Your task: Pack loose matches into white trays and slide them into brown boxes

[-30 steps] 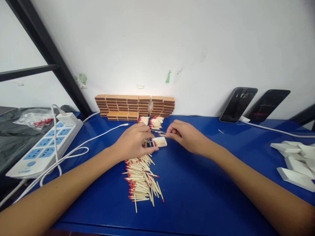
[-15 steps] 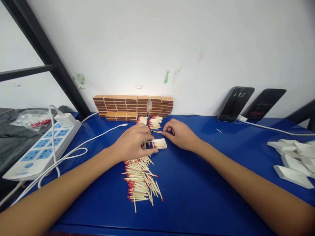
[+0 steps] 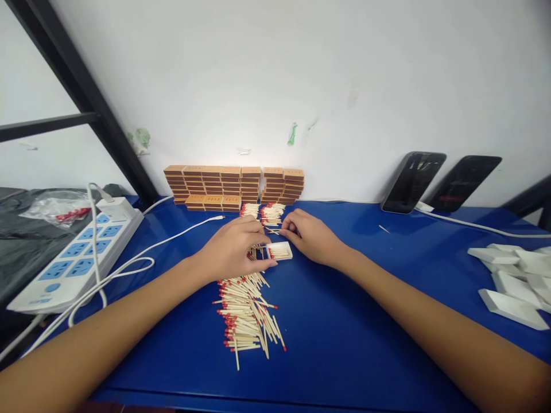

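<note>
Far left on the blue table (image 3: 344, 321) there's a white power strip (image 3: 73, 258) with a cable plugged in. The left hand (image 3: 235, 249) sits mid-table, its grip closed loosely on the left end of a little white matchbox tray (image 3: 279, 250), thumb along the near edge. The tray lies flat on the table with some matches in it. Just in front of that hand is a big heap of loose matches (image 3: 247, 315), red heads mostly pointing left. Stacked matchboxes (image 3: 235, 184) line the wall behind. The right hand (image 3: 312, 238) is just beside the tray's right end, fingers curled in tight near a smaller match pile (image 3: 271, 213). I honestly can't tell if that grip has a match in it. Further right, two phones (image 3: 413, 180) lean on the wall, and spare white trays (image 3: 512, 281) sit at the edge.
</note>
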The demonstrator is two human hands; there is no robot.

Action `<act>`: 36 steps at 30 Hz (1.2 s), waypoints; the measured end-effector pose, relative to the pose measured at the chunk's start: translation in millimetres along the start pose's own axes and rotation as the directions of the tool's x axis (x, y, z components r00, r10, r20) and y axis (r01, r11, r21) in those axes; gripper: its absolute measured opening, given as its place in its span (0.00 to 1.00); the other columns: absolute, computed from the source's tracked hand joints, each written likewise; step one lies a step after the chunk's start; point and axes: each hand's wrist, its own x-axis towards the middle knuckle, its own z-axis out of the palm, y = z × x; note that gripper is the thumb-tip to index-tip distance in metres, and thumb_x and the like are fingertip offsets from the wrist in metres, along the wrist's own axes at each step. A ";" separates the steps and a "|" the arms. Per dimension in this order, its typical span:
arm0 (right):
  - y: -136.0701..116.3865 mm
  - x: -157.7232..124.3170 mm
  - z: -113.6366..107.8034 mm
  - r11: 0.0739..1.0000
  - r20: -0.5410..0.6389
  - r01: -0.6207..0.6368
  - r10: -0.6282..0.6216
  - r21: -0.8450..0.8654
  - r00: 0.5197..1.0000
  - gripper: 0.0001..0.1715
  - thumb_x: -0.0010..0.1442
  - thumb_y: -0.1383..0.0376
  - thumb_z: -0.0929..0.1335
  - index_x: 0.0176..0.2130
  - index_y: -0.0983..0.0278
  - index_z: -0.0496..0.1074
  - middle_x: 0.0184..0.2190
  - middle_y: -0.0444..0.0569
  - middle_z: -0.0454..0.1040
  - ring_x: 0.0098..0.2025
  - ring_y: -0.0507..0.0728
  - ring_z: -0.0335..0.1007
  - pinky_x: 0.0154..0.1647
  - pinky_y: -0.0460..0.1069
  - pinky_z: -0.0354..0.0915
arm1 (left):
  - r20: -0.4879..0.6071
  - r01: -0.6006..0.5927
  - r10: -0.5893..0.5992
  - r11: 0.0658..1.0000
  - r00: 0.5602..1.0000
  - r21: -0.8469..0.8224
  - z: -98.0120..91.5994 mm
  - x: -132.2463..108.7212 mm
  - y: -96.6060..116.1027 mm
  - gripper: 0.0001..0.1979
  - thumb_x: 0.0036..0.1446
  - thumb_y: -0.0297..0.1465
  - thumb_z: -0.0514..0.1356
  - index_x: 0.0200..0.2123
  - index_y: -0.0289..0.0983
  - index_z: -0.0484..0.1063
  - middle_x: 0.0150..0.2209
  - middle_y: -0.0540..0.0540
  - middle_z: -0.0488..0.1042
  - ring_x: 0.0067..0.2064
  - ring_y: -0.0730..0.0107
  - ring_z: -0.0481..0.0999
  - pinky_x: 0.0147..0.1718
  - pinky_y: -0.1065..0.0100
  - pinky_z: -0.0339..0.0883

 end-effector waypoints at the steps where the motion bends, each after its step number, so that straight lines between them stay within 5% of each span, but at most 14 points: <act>1: 0.3 -0.1 -0.1 1.000 -0.006 0.010 -0.010 0.005 1.000 0.01 0.68 0.67 0.69 0.42 0.62 0.72 0.39 0.48 0.71 0.38 0.56 0.68 0.40 0.50 0.62 | 0.000 -0.001 0.001 1.000 1.000 -0.001 0.0 0.0 -0.1 0.18 0.61 0.45 0.67 0.41 0.36 0.82 0.35 0.43 0.77 0.41 0.60 0.75 0.41 0.60 0.71; 19: 0.9 -0.3 -2.7 0.994 0.051 -0.052 0.057 -0.101 0.997 0.07 0.73 0.66 0.64 0.42 0.64 0.71 0.44 0.53 0.72 0.42 0.58 0.71 0.44 0.51 0.62 | 0.001 0.007 -0.007 1.000 1.000 0.007 0.6 -0.4 -1.8 0.19 0.61 0.46 0.67 0.42 0.35 0.82 0.35 0.43 0.77 0.41 0.60 0.75 0.42 0.60 0.71; 29: -13.8 -23.7 -27.4 0.990 0.155 0.128 -0.136 0.060 0.979 0.08 0.72 0.67 0.62 0.39 0.62 0.69 0.40 0.50 0.71 0.38 0.56 0.67 0.41 0.50 0.62 | -0.011 0.050 -0.049 0.997 0.999 0.058 2.2 -1.2 -3.9 0.19 0.62 0.47 0.66 0.42 0.36 0.82 0.36 0.43 0.78 0.42 0.60 0.75 0.45 0.59 0.71; 36: -19.3 -16.3 -21.4 0.981 0.022 0.133 -0.137 0.142 0.990 0.05 0.67 0.67 0.69 0.37 0.62 0.74 0.34 0.45 0.71 0.33 0.52 0.65 0.36 0.48 0.59 | -0.004 0.026 -0.026 0.999 1.000 0.045 -0.1 0.3 -2.7 0.18 0.62 0.46 0.67 0.42 0.36 0.82 0.36 0.43 0.78 0.41 0.60 0.75 0.43 0.60 0.71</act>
